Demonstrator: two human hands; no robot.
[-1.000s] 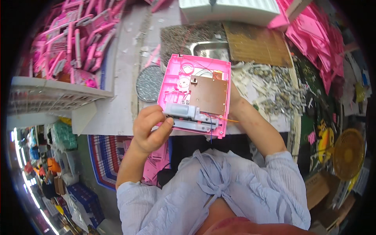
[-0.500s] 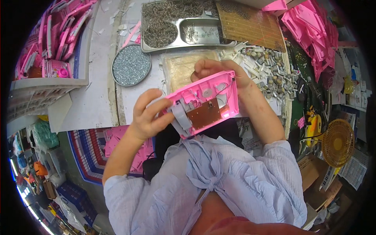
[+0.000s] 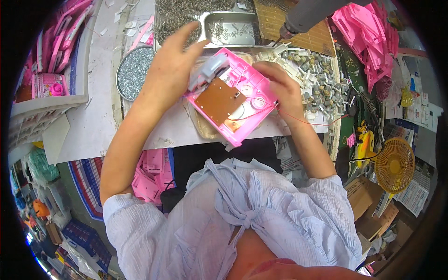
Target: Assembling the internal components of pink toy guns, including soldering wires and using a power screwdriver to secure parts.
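Note:
A pink plastic casing [image 3: 254, 77] stands tilted in front of me, its inside facing up. In it are a brown circuit board [image 3: 219, 103], a grey plastic part [image 3: 212, 69] and thin wires. My right hand [image 3: 282, 88] grips the casing at its right edge. A red wire [image 3: 310, 122] trails from there to the right. My left hand [image 3: 173, 70] is off the casing, fingers spread, between the dish of screws [image 3: 135, 72] and the grey part. Up at the right, an electric screwdriver [image 3: 305, 19] hangs with its bit above the small parts.
Behind the casing stands a metal tray [image 3: 231, 16] of small springs, beside a brown board [image 3: 308, 39]. White and grey small parts [image 3: 322, 84] lie heaped at right. Pink pieces [image 3: 359, 35] are stacked far right, and a crate [image 3: 70, 100] of pink casings stands left.
My left hand has let go of the casing and moved up, fingers spreading. The casing has turned clockwise, and my right hand now holds its edge. The screwdriver has come into view.

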